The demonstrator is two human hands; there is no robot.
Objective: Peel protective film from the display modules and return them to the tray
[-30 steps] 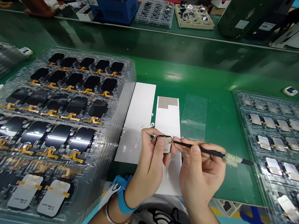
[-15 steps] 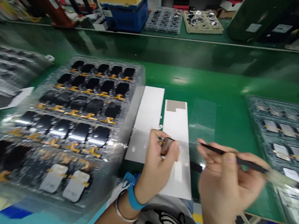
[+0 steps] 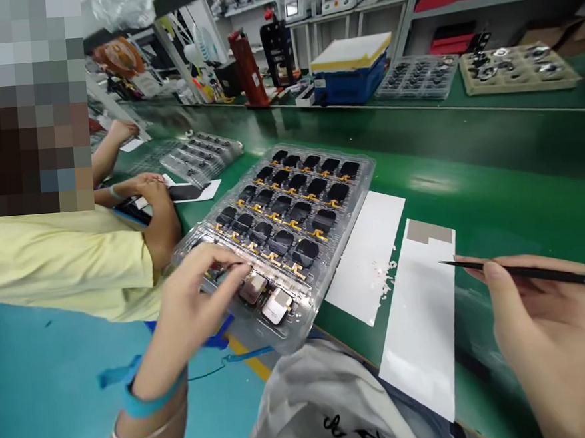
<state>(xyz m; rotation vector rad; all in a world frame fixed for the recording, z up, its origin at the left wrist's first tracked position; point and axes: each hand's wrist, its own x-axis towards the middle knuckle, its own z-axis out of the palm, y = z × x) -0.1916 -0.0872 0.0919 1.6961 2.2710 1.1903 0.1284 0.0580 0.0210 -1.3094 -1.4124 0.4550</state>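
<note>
My left hand (image 3: 193, 306), with a blue wrist strap, reaches over the near row of a clear plastic tray (image 3: 322, 287). Its thumb and index finger close in a pinch; whatever is between them is hidden. Beside the fingertips, two small display modules (image 3: 277, 305) lie with their pale backs up. Farther rows hold several black screens (image 3: 299, 212) with orange flex tails. My right hand (image 3: 550, 321) grips black tweezers (image 3: 526, 271), their tip pointing left over a white backing sheet (image 3: 420, 323) with a grey-brown patch at its far end.
Another white sheet (image 3: 365, 254) lies beside the tray, with small white scraps (image 3: 387, 280) along its edge. At left, a co-worker's arm and hands (image 3: 144, 186) work near another clear tray (image 3: 202, 155). A blue box (image 3: 353, 81) and parts trays (image 3: 517, 73) stand on the back ledge.
My left hand has moved left from above the white sheet, where it held a small display module, to the tray. The view has swung left; the tweezers remain in my right hand.
</note>
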